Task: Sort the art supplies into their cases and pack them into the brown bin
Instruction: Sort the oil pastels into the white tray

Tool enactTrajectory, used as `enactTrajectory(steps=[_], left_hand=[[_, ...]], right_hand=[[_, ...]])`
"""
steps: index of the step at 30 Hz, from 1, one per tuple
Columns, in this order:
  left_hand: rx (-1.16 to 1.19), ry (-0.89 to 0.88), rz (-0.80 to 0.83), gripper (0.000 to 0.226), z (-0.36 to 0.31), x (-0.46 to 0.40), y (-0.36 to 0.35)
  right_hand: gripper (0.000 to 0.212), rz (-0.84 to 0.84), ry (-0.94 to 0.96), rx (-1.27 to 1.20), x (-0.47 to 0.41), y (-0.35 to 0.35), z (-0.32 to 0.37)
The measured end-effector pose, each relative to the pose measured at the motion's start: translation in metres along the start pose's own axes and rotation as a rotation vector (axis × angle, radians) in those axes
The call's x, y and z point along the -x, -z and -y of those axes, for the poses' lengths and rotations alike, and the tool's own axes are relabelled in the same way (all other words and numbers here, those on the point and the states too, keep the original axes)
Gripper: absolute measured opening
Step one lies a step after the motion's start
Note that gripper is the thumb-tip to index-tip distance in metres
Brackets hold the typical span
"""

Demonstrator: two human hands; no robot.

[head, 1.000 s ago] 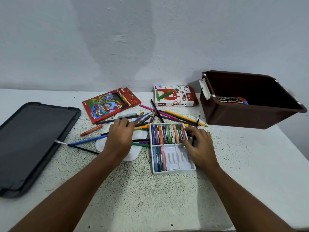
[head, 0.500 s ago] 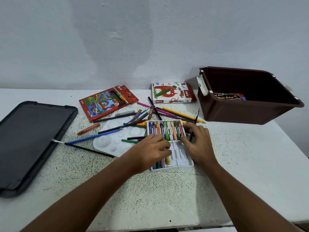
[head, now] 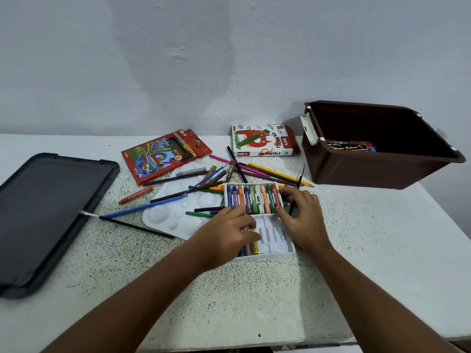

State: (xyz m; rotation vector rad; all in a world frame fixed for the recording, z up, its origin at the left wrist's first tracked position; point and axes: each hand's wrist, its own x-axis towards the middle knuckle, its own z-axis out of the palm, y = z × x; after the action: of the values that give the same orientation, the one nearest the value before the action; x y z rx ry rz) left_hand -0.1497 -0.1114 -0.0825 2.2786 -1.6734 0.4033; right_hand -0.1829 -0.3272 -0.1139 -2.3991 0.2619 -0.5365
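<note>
A white pastel tray (head: pixel 274 240) lies at the table's middle, its far row full of coloured oil pastels (head: pixel 252 198). My left hand (head: pixel 226 235) is over the near row, fingers curled on a yellow pastel (head: pixel 253 242) lying beside a few others. My right hand (head: pixel 303 217) holds the tray's right wall, thumb inside. The oil pastels box (head: pixel 262 141) and the red coloured pencil case (head: pixel 163 155) lie behind. Loose pencils (head: pixel 277 173) are scattered between them. The brown bin (head: pixel 369 171) stands at the right with a dark paint box (head: pixel 349 146) inside.
A white paint palette (head: pixel 168 215) lies left of the tray under several pencils and markers. One loose red pastel (head: pixel 135 194) rests further left. A large black lid (head: pixel 46 212) takes up the table's left end. The table's front edge runs close below my forearms.
My left hand left the pencil pile on the palette, came right to the tray's near row and set a yellow pastel down into it. My right hand stayed at the tray.
</note>
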Motion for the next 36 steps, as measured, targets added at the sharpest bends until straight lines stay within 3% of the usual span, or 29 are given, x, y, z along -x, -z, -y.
enactTrajectory(steps=[3,10,16,19,23,28,36], left_hand=[[-0.001,0.021,-0.009,0.01,0.0,0.002,-0.004],[-0.005,0.058,-0.014,0.009,-0.003,0.001,-0.006],[0.082,0.111,-0.029,0.026,-0.001,0.004,-0.008],[0.202,0.247,-0.128,0.025,0.008,0.009,0.0],[-0.005,0.651,-0.341,0.012,0.053,0.034,0.018],[-0.309,0.975,-0.154,0.021,0.114,0.08,0.032],[-0.334,1.104,-0.045,0.022,0.126,0.101,0.033]], right_hand=[[0.039,0.0,0.005,0.005,0.0,0.0,-0.001],[0.04,0.002,0.007,0.004,0.0,0.0,-0.002],[0.042,0.0,0.009,0.005,0.0,0.0,-0.002],[0.038,-0.001,0.011,-0.004,0.0,-0.001,-0.003],[0.036,-0.001,0.024,-0.005,0.0,-0.001,-0.003],[0.038,0.009,0.03,0.007,-0.001,-0.002,-0.003],[0.037,0.008,0.024,0.017,-0.001,-0.002,-0.002]])
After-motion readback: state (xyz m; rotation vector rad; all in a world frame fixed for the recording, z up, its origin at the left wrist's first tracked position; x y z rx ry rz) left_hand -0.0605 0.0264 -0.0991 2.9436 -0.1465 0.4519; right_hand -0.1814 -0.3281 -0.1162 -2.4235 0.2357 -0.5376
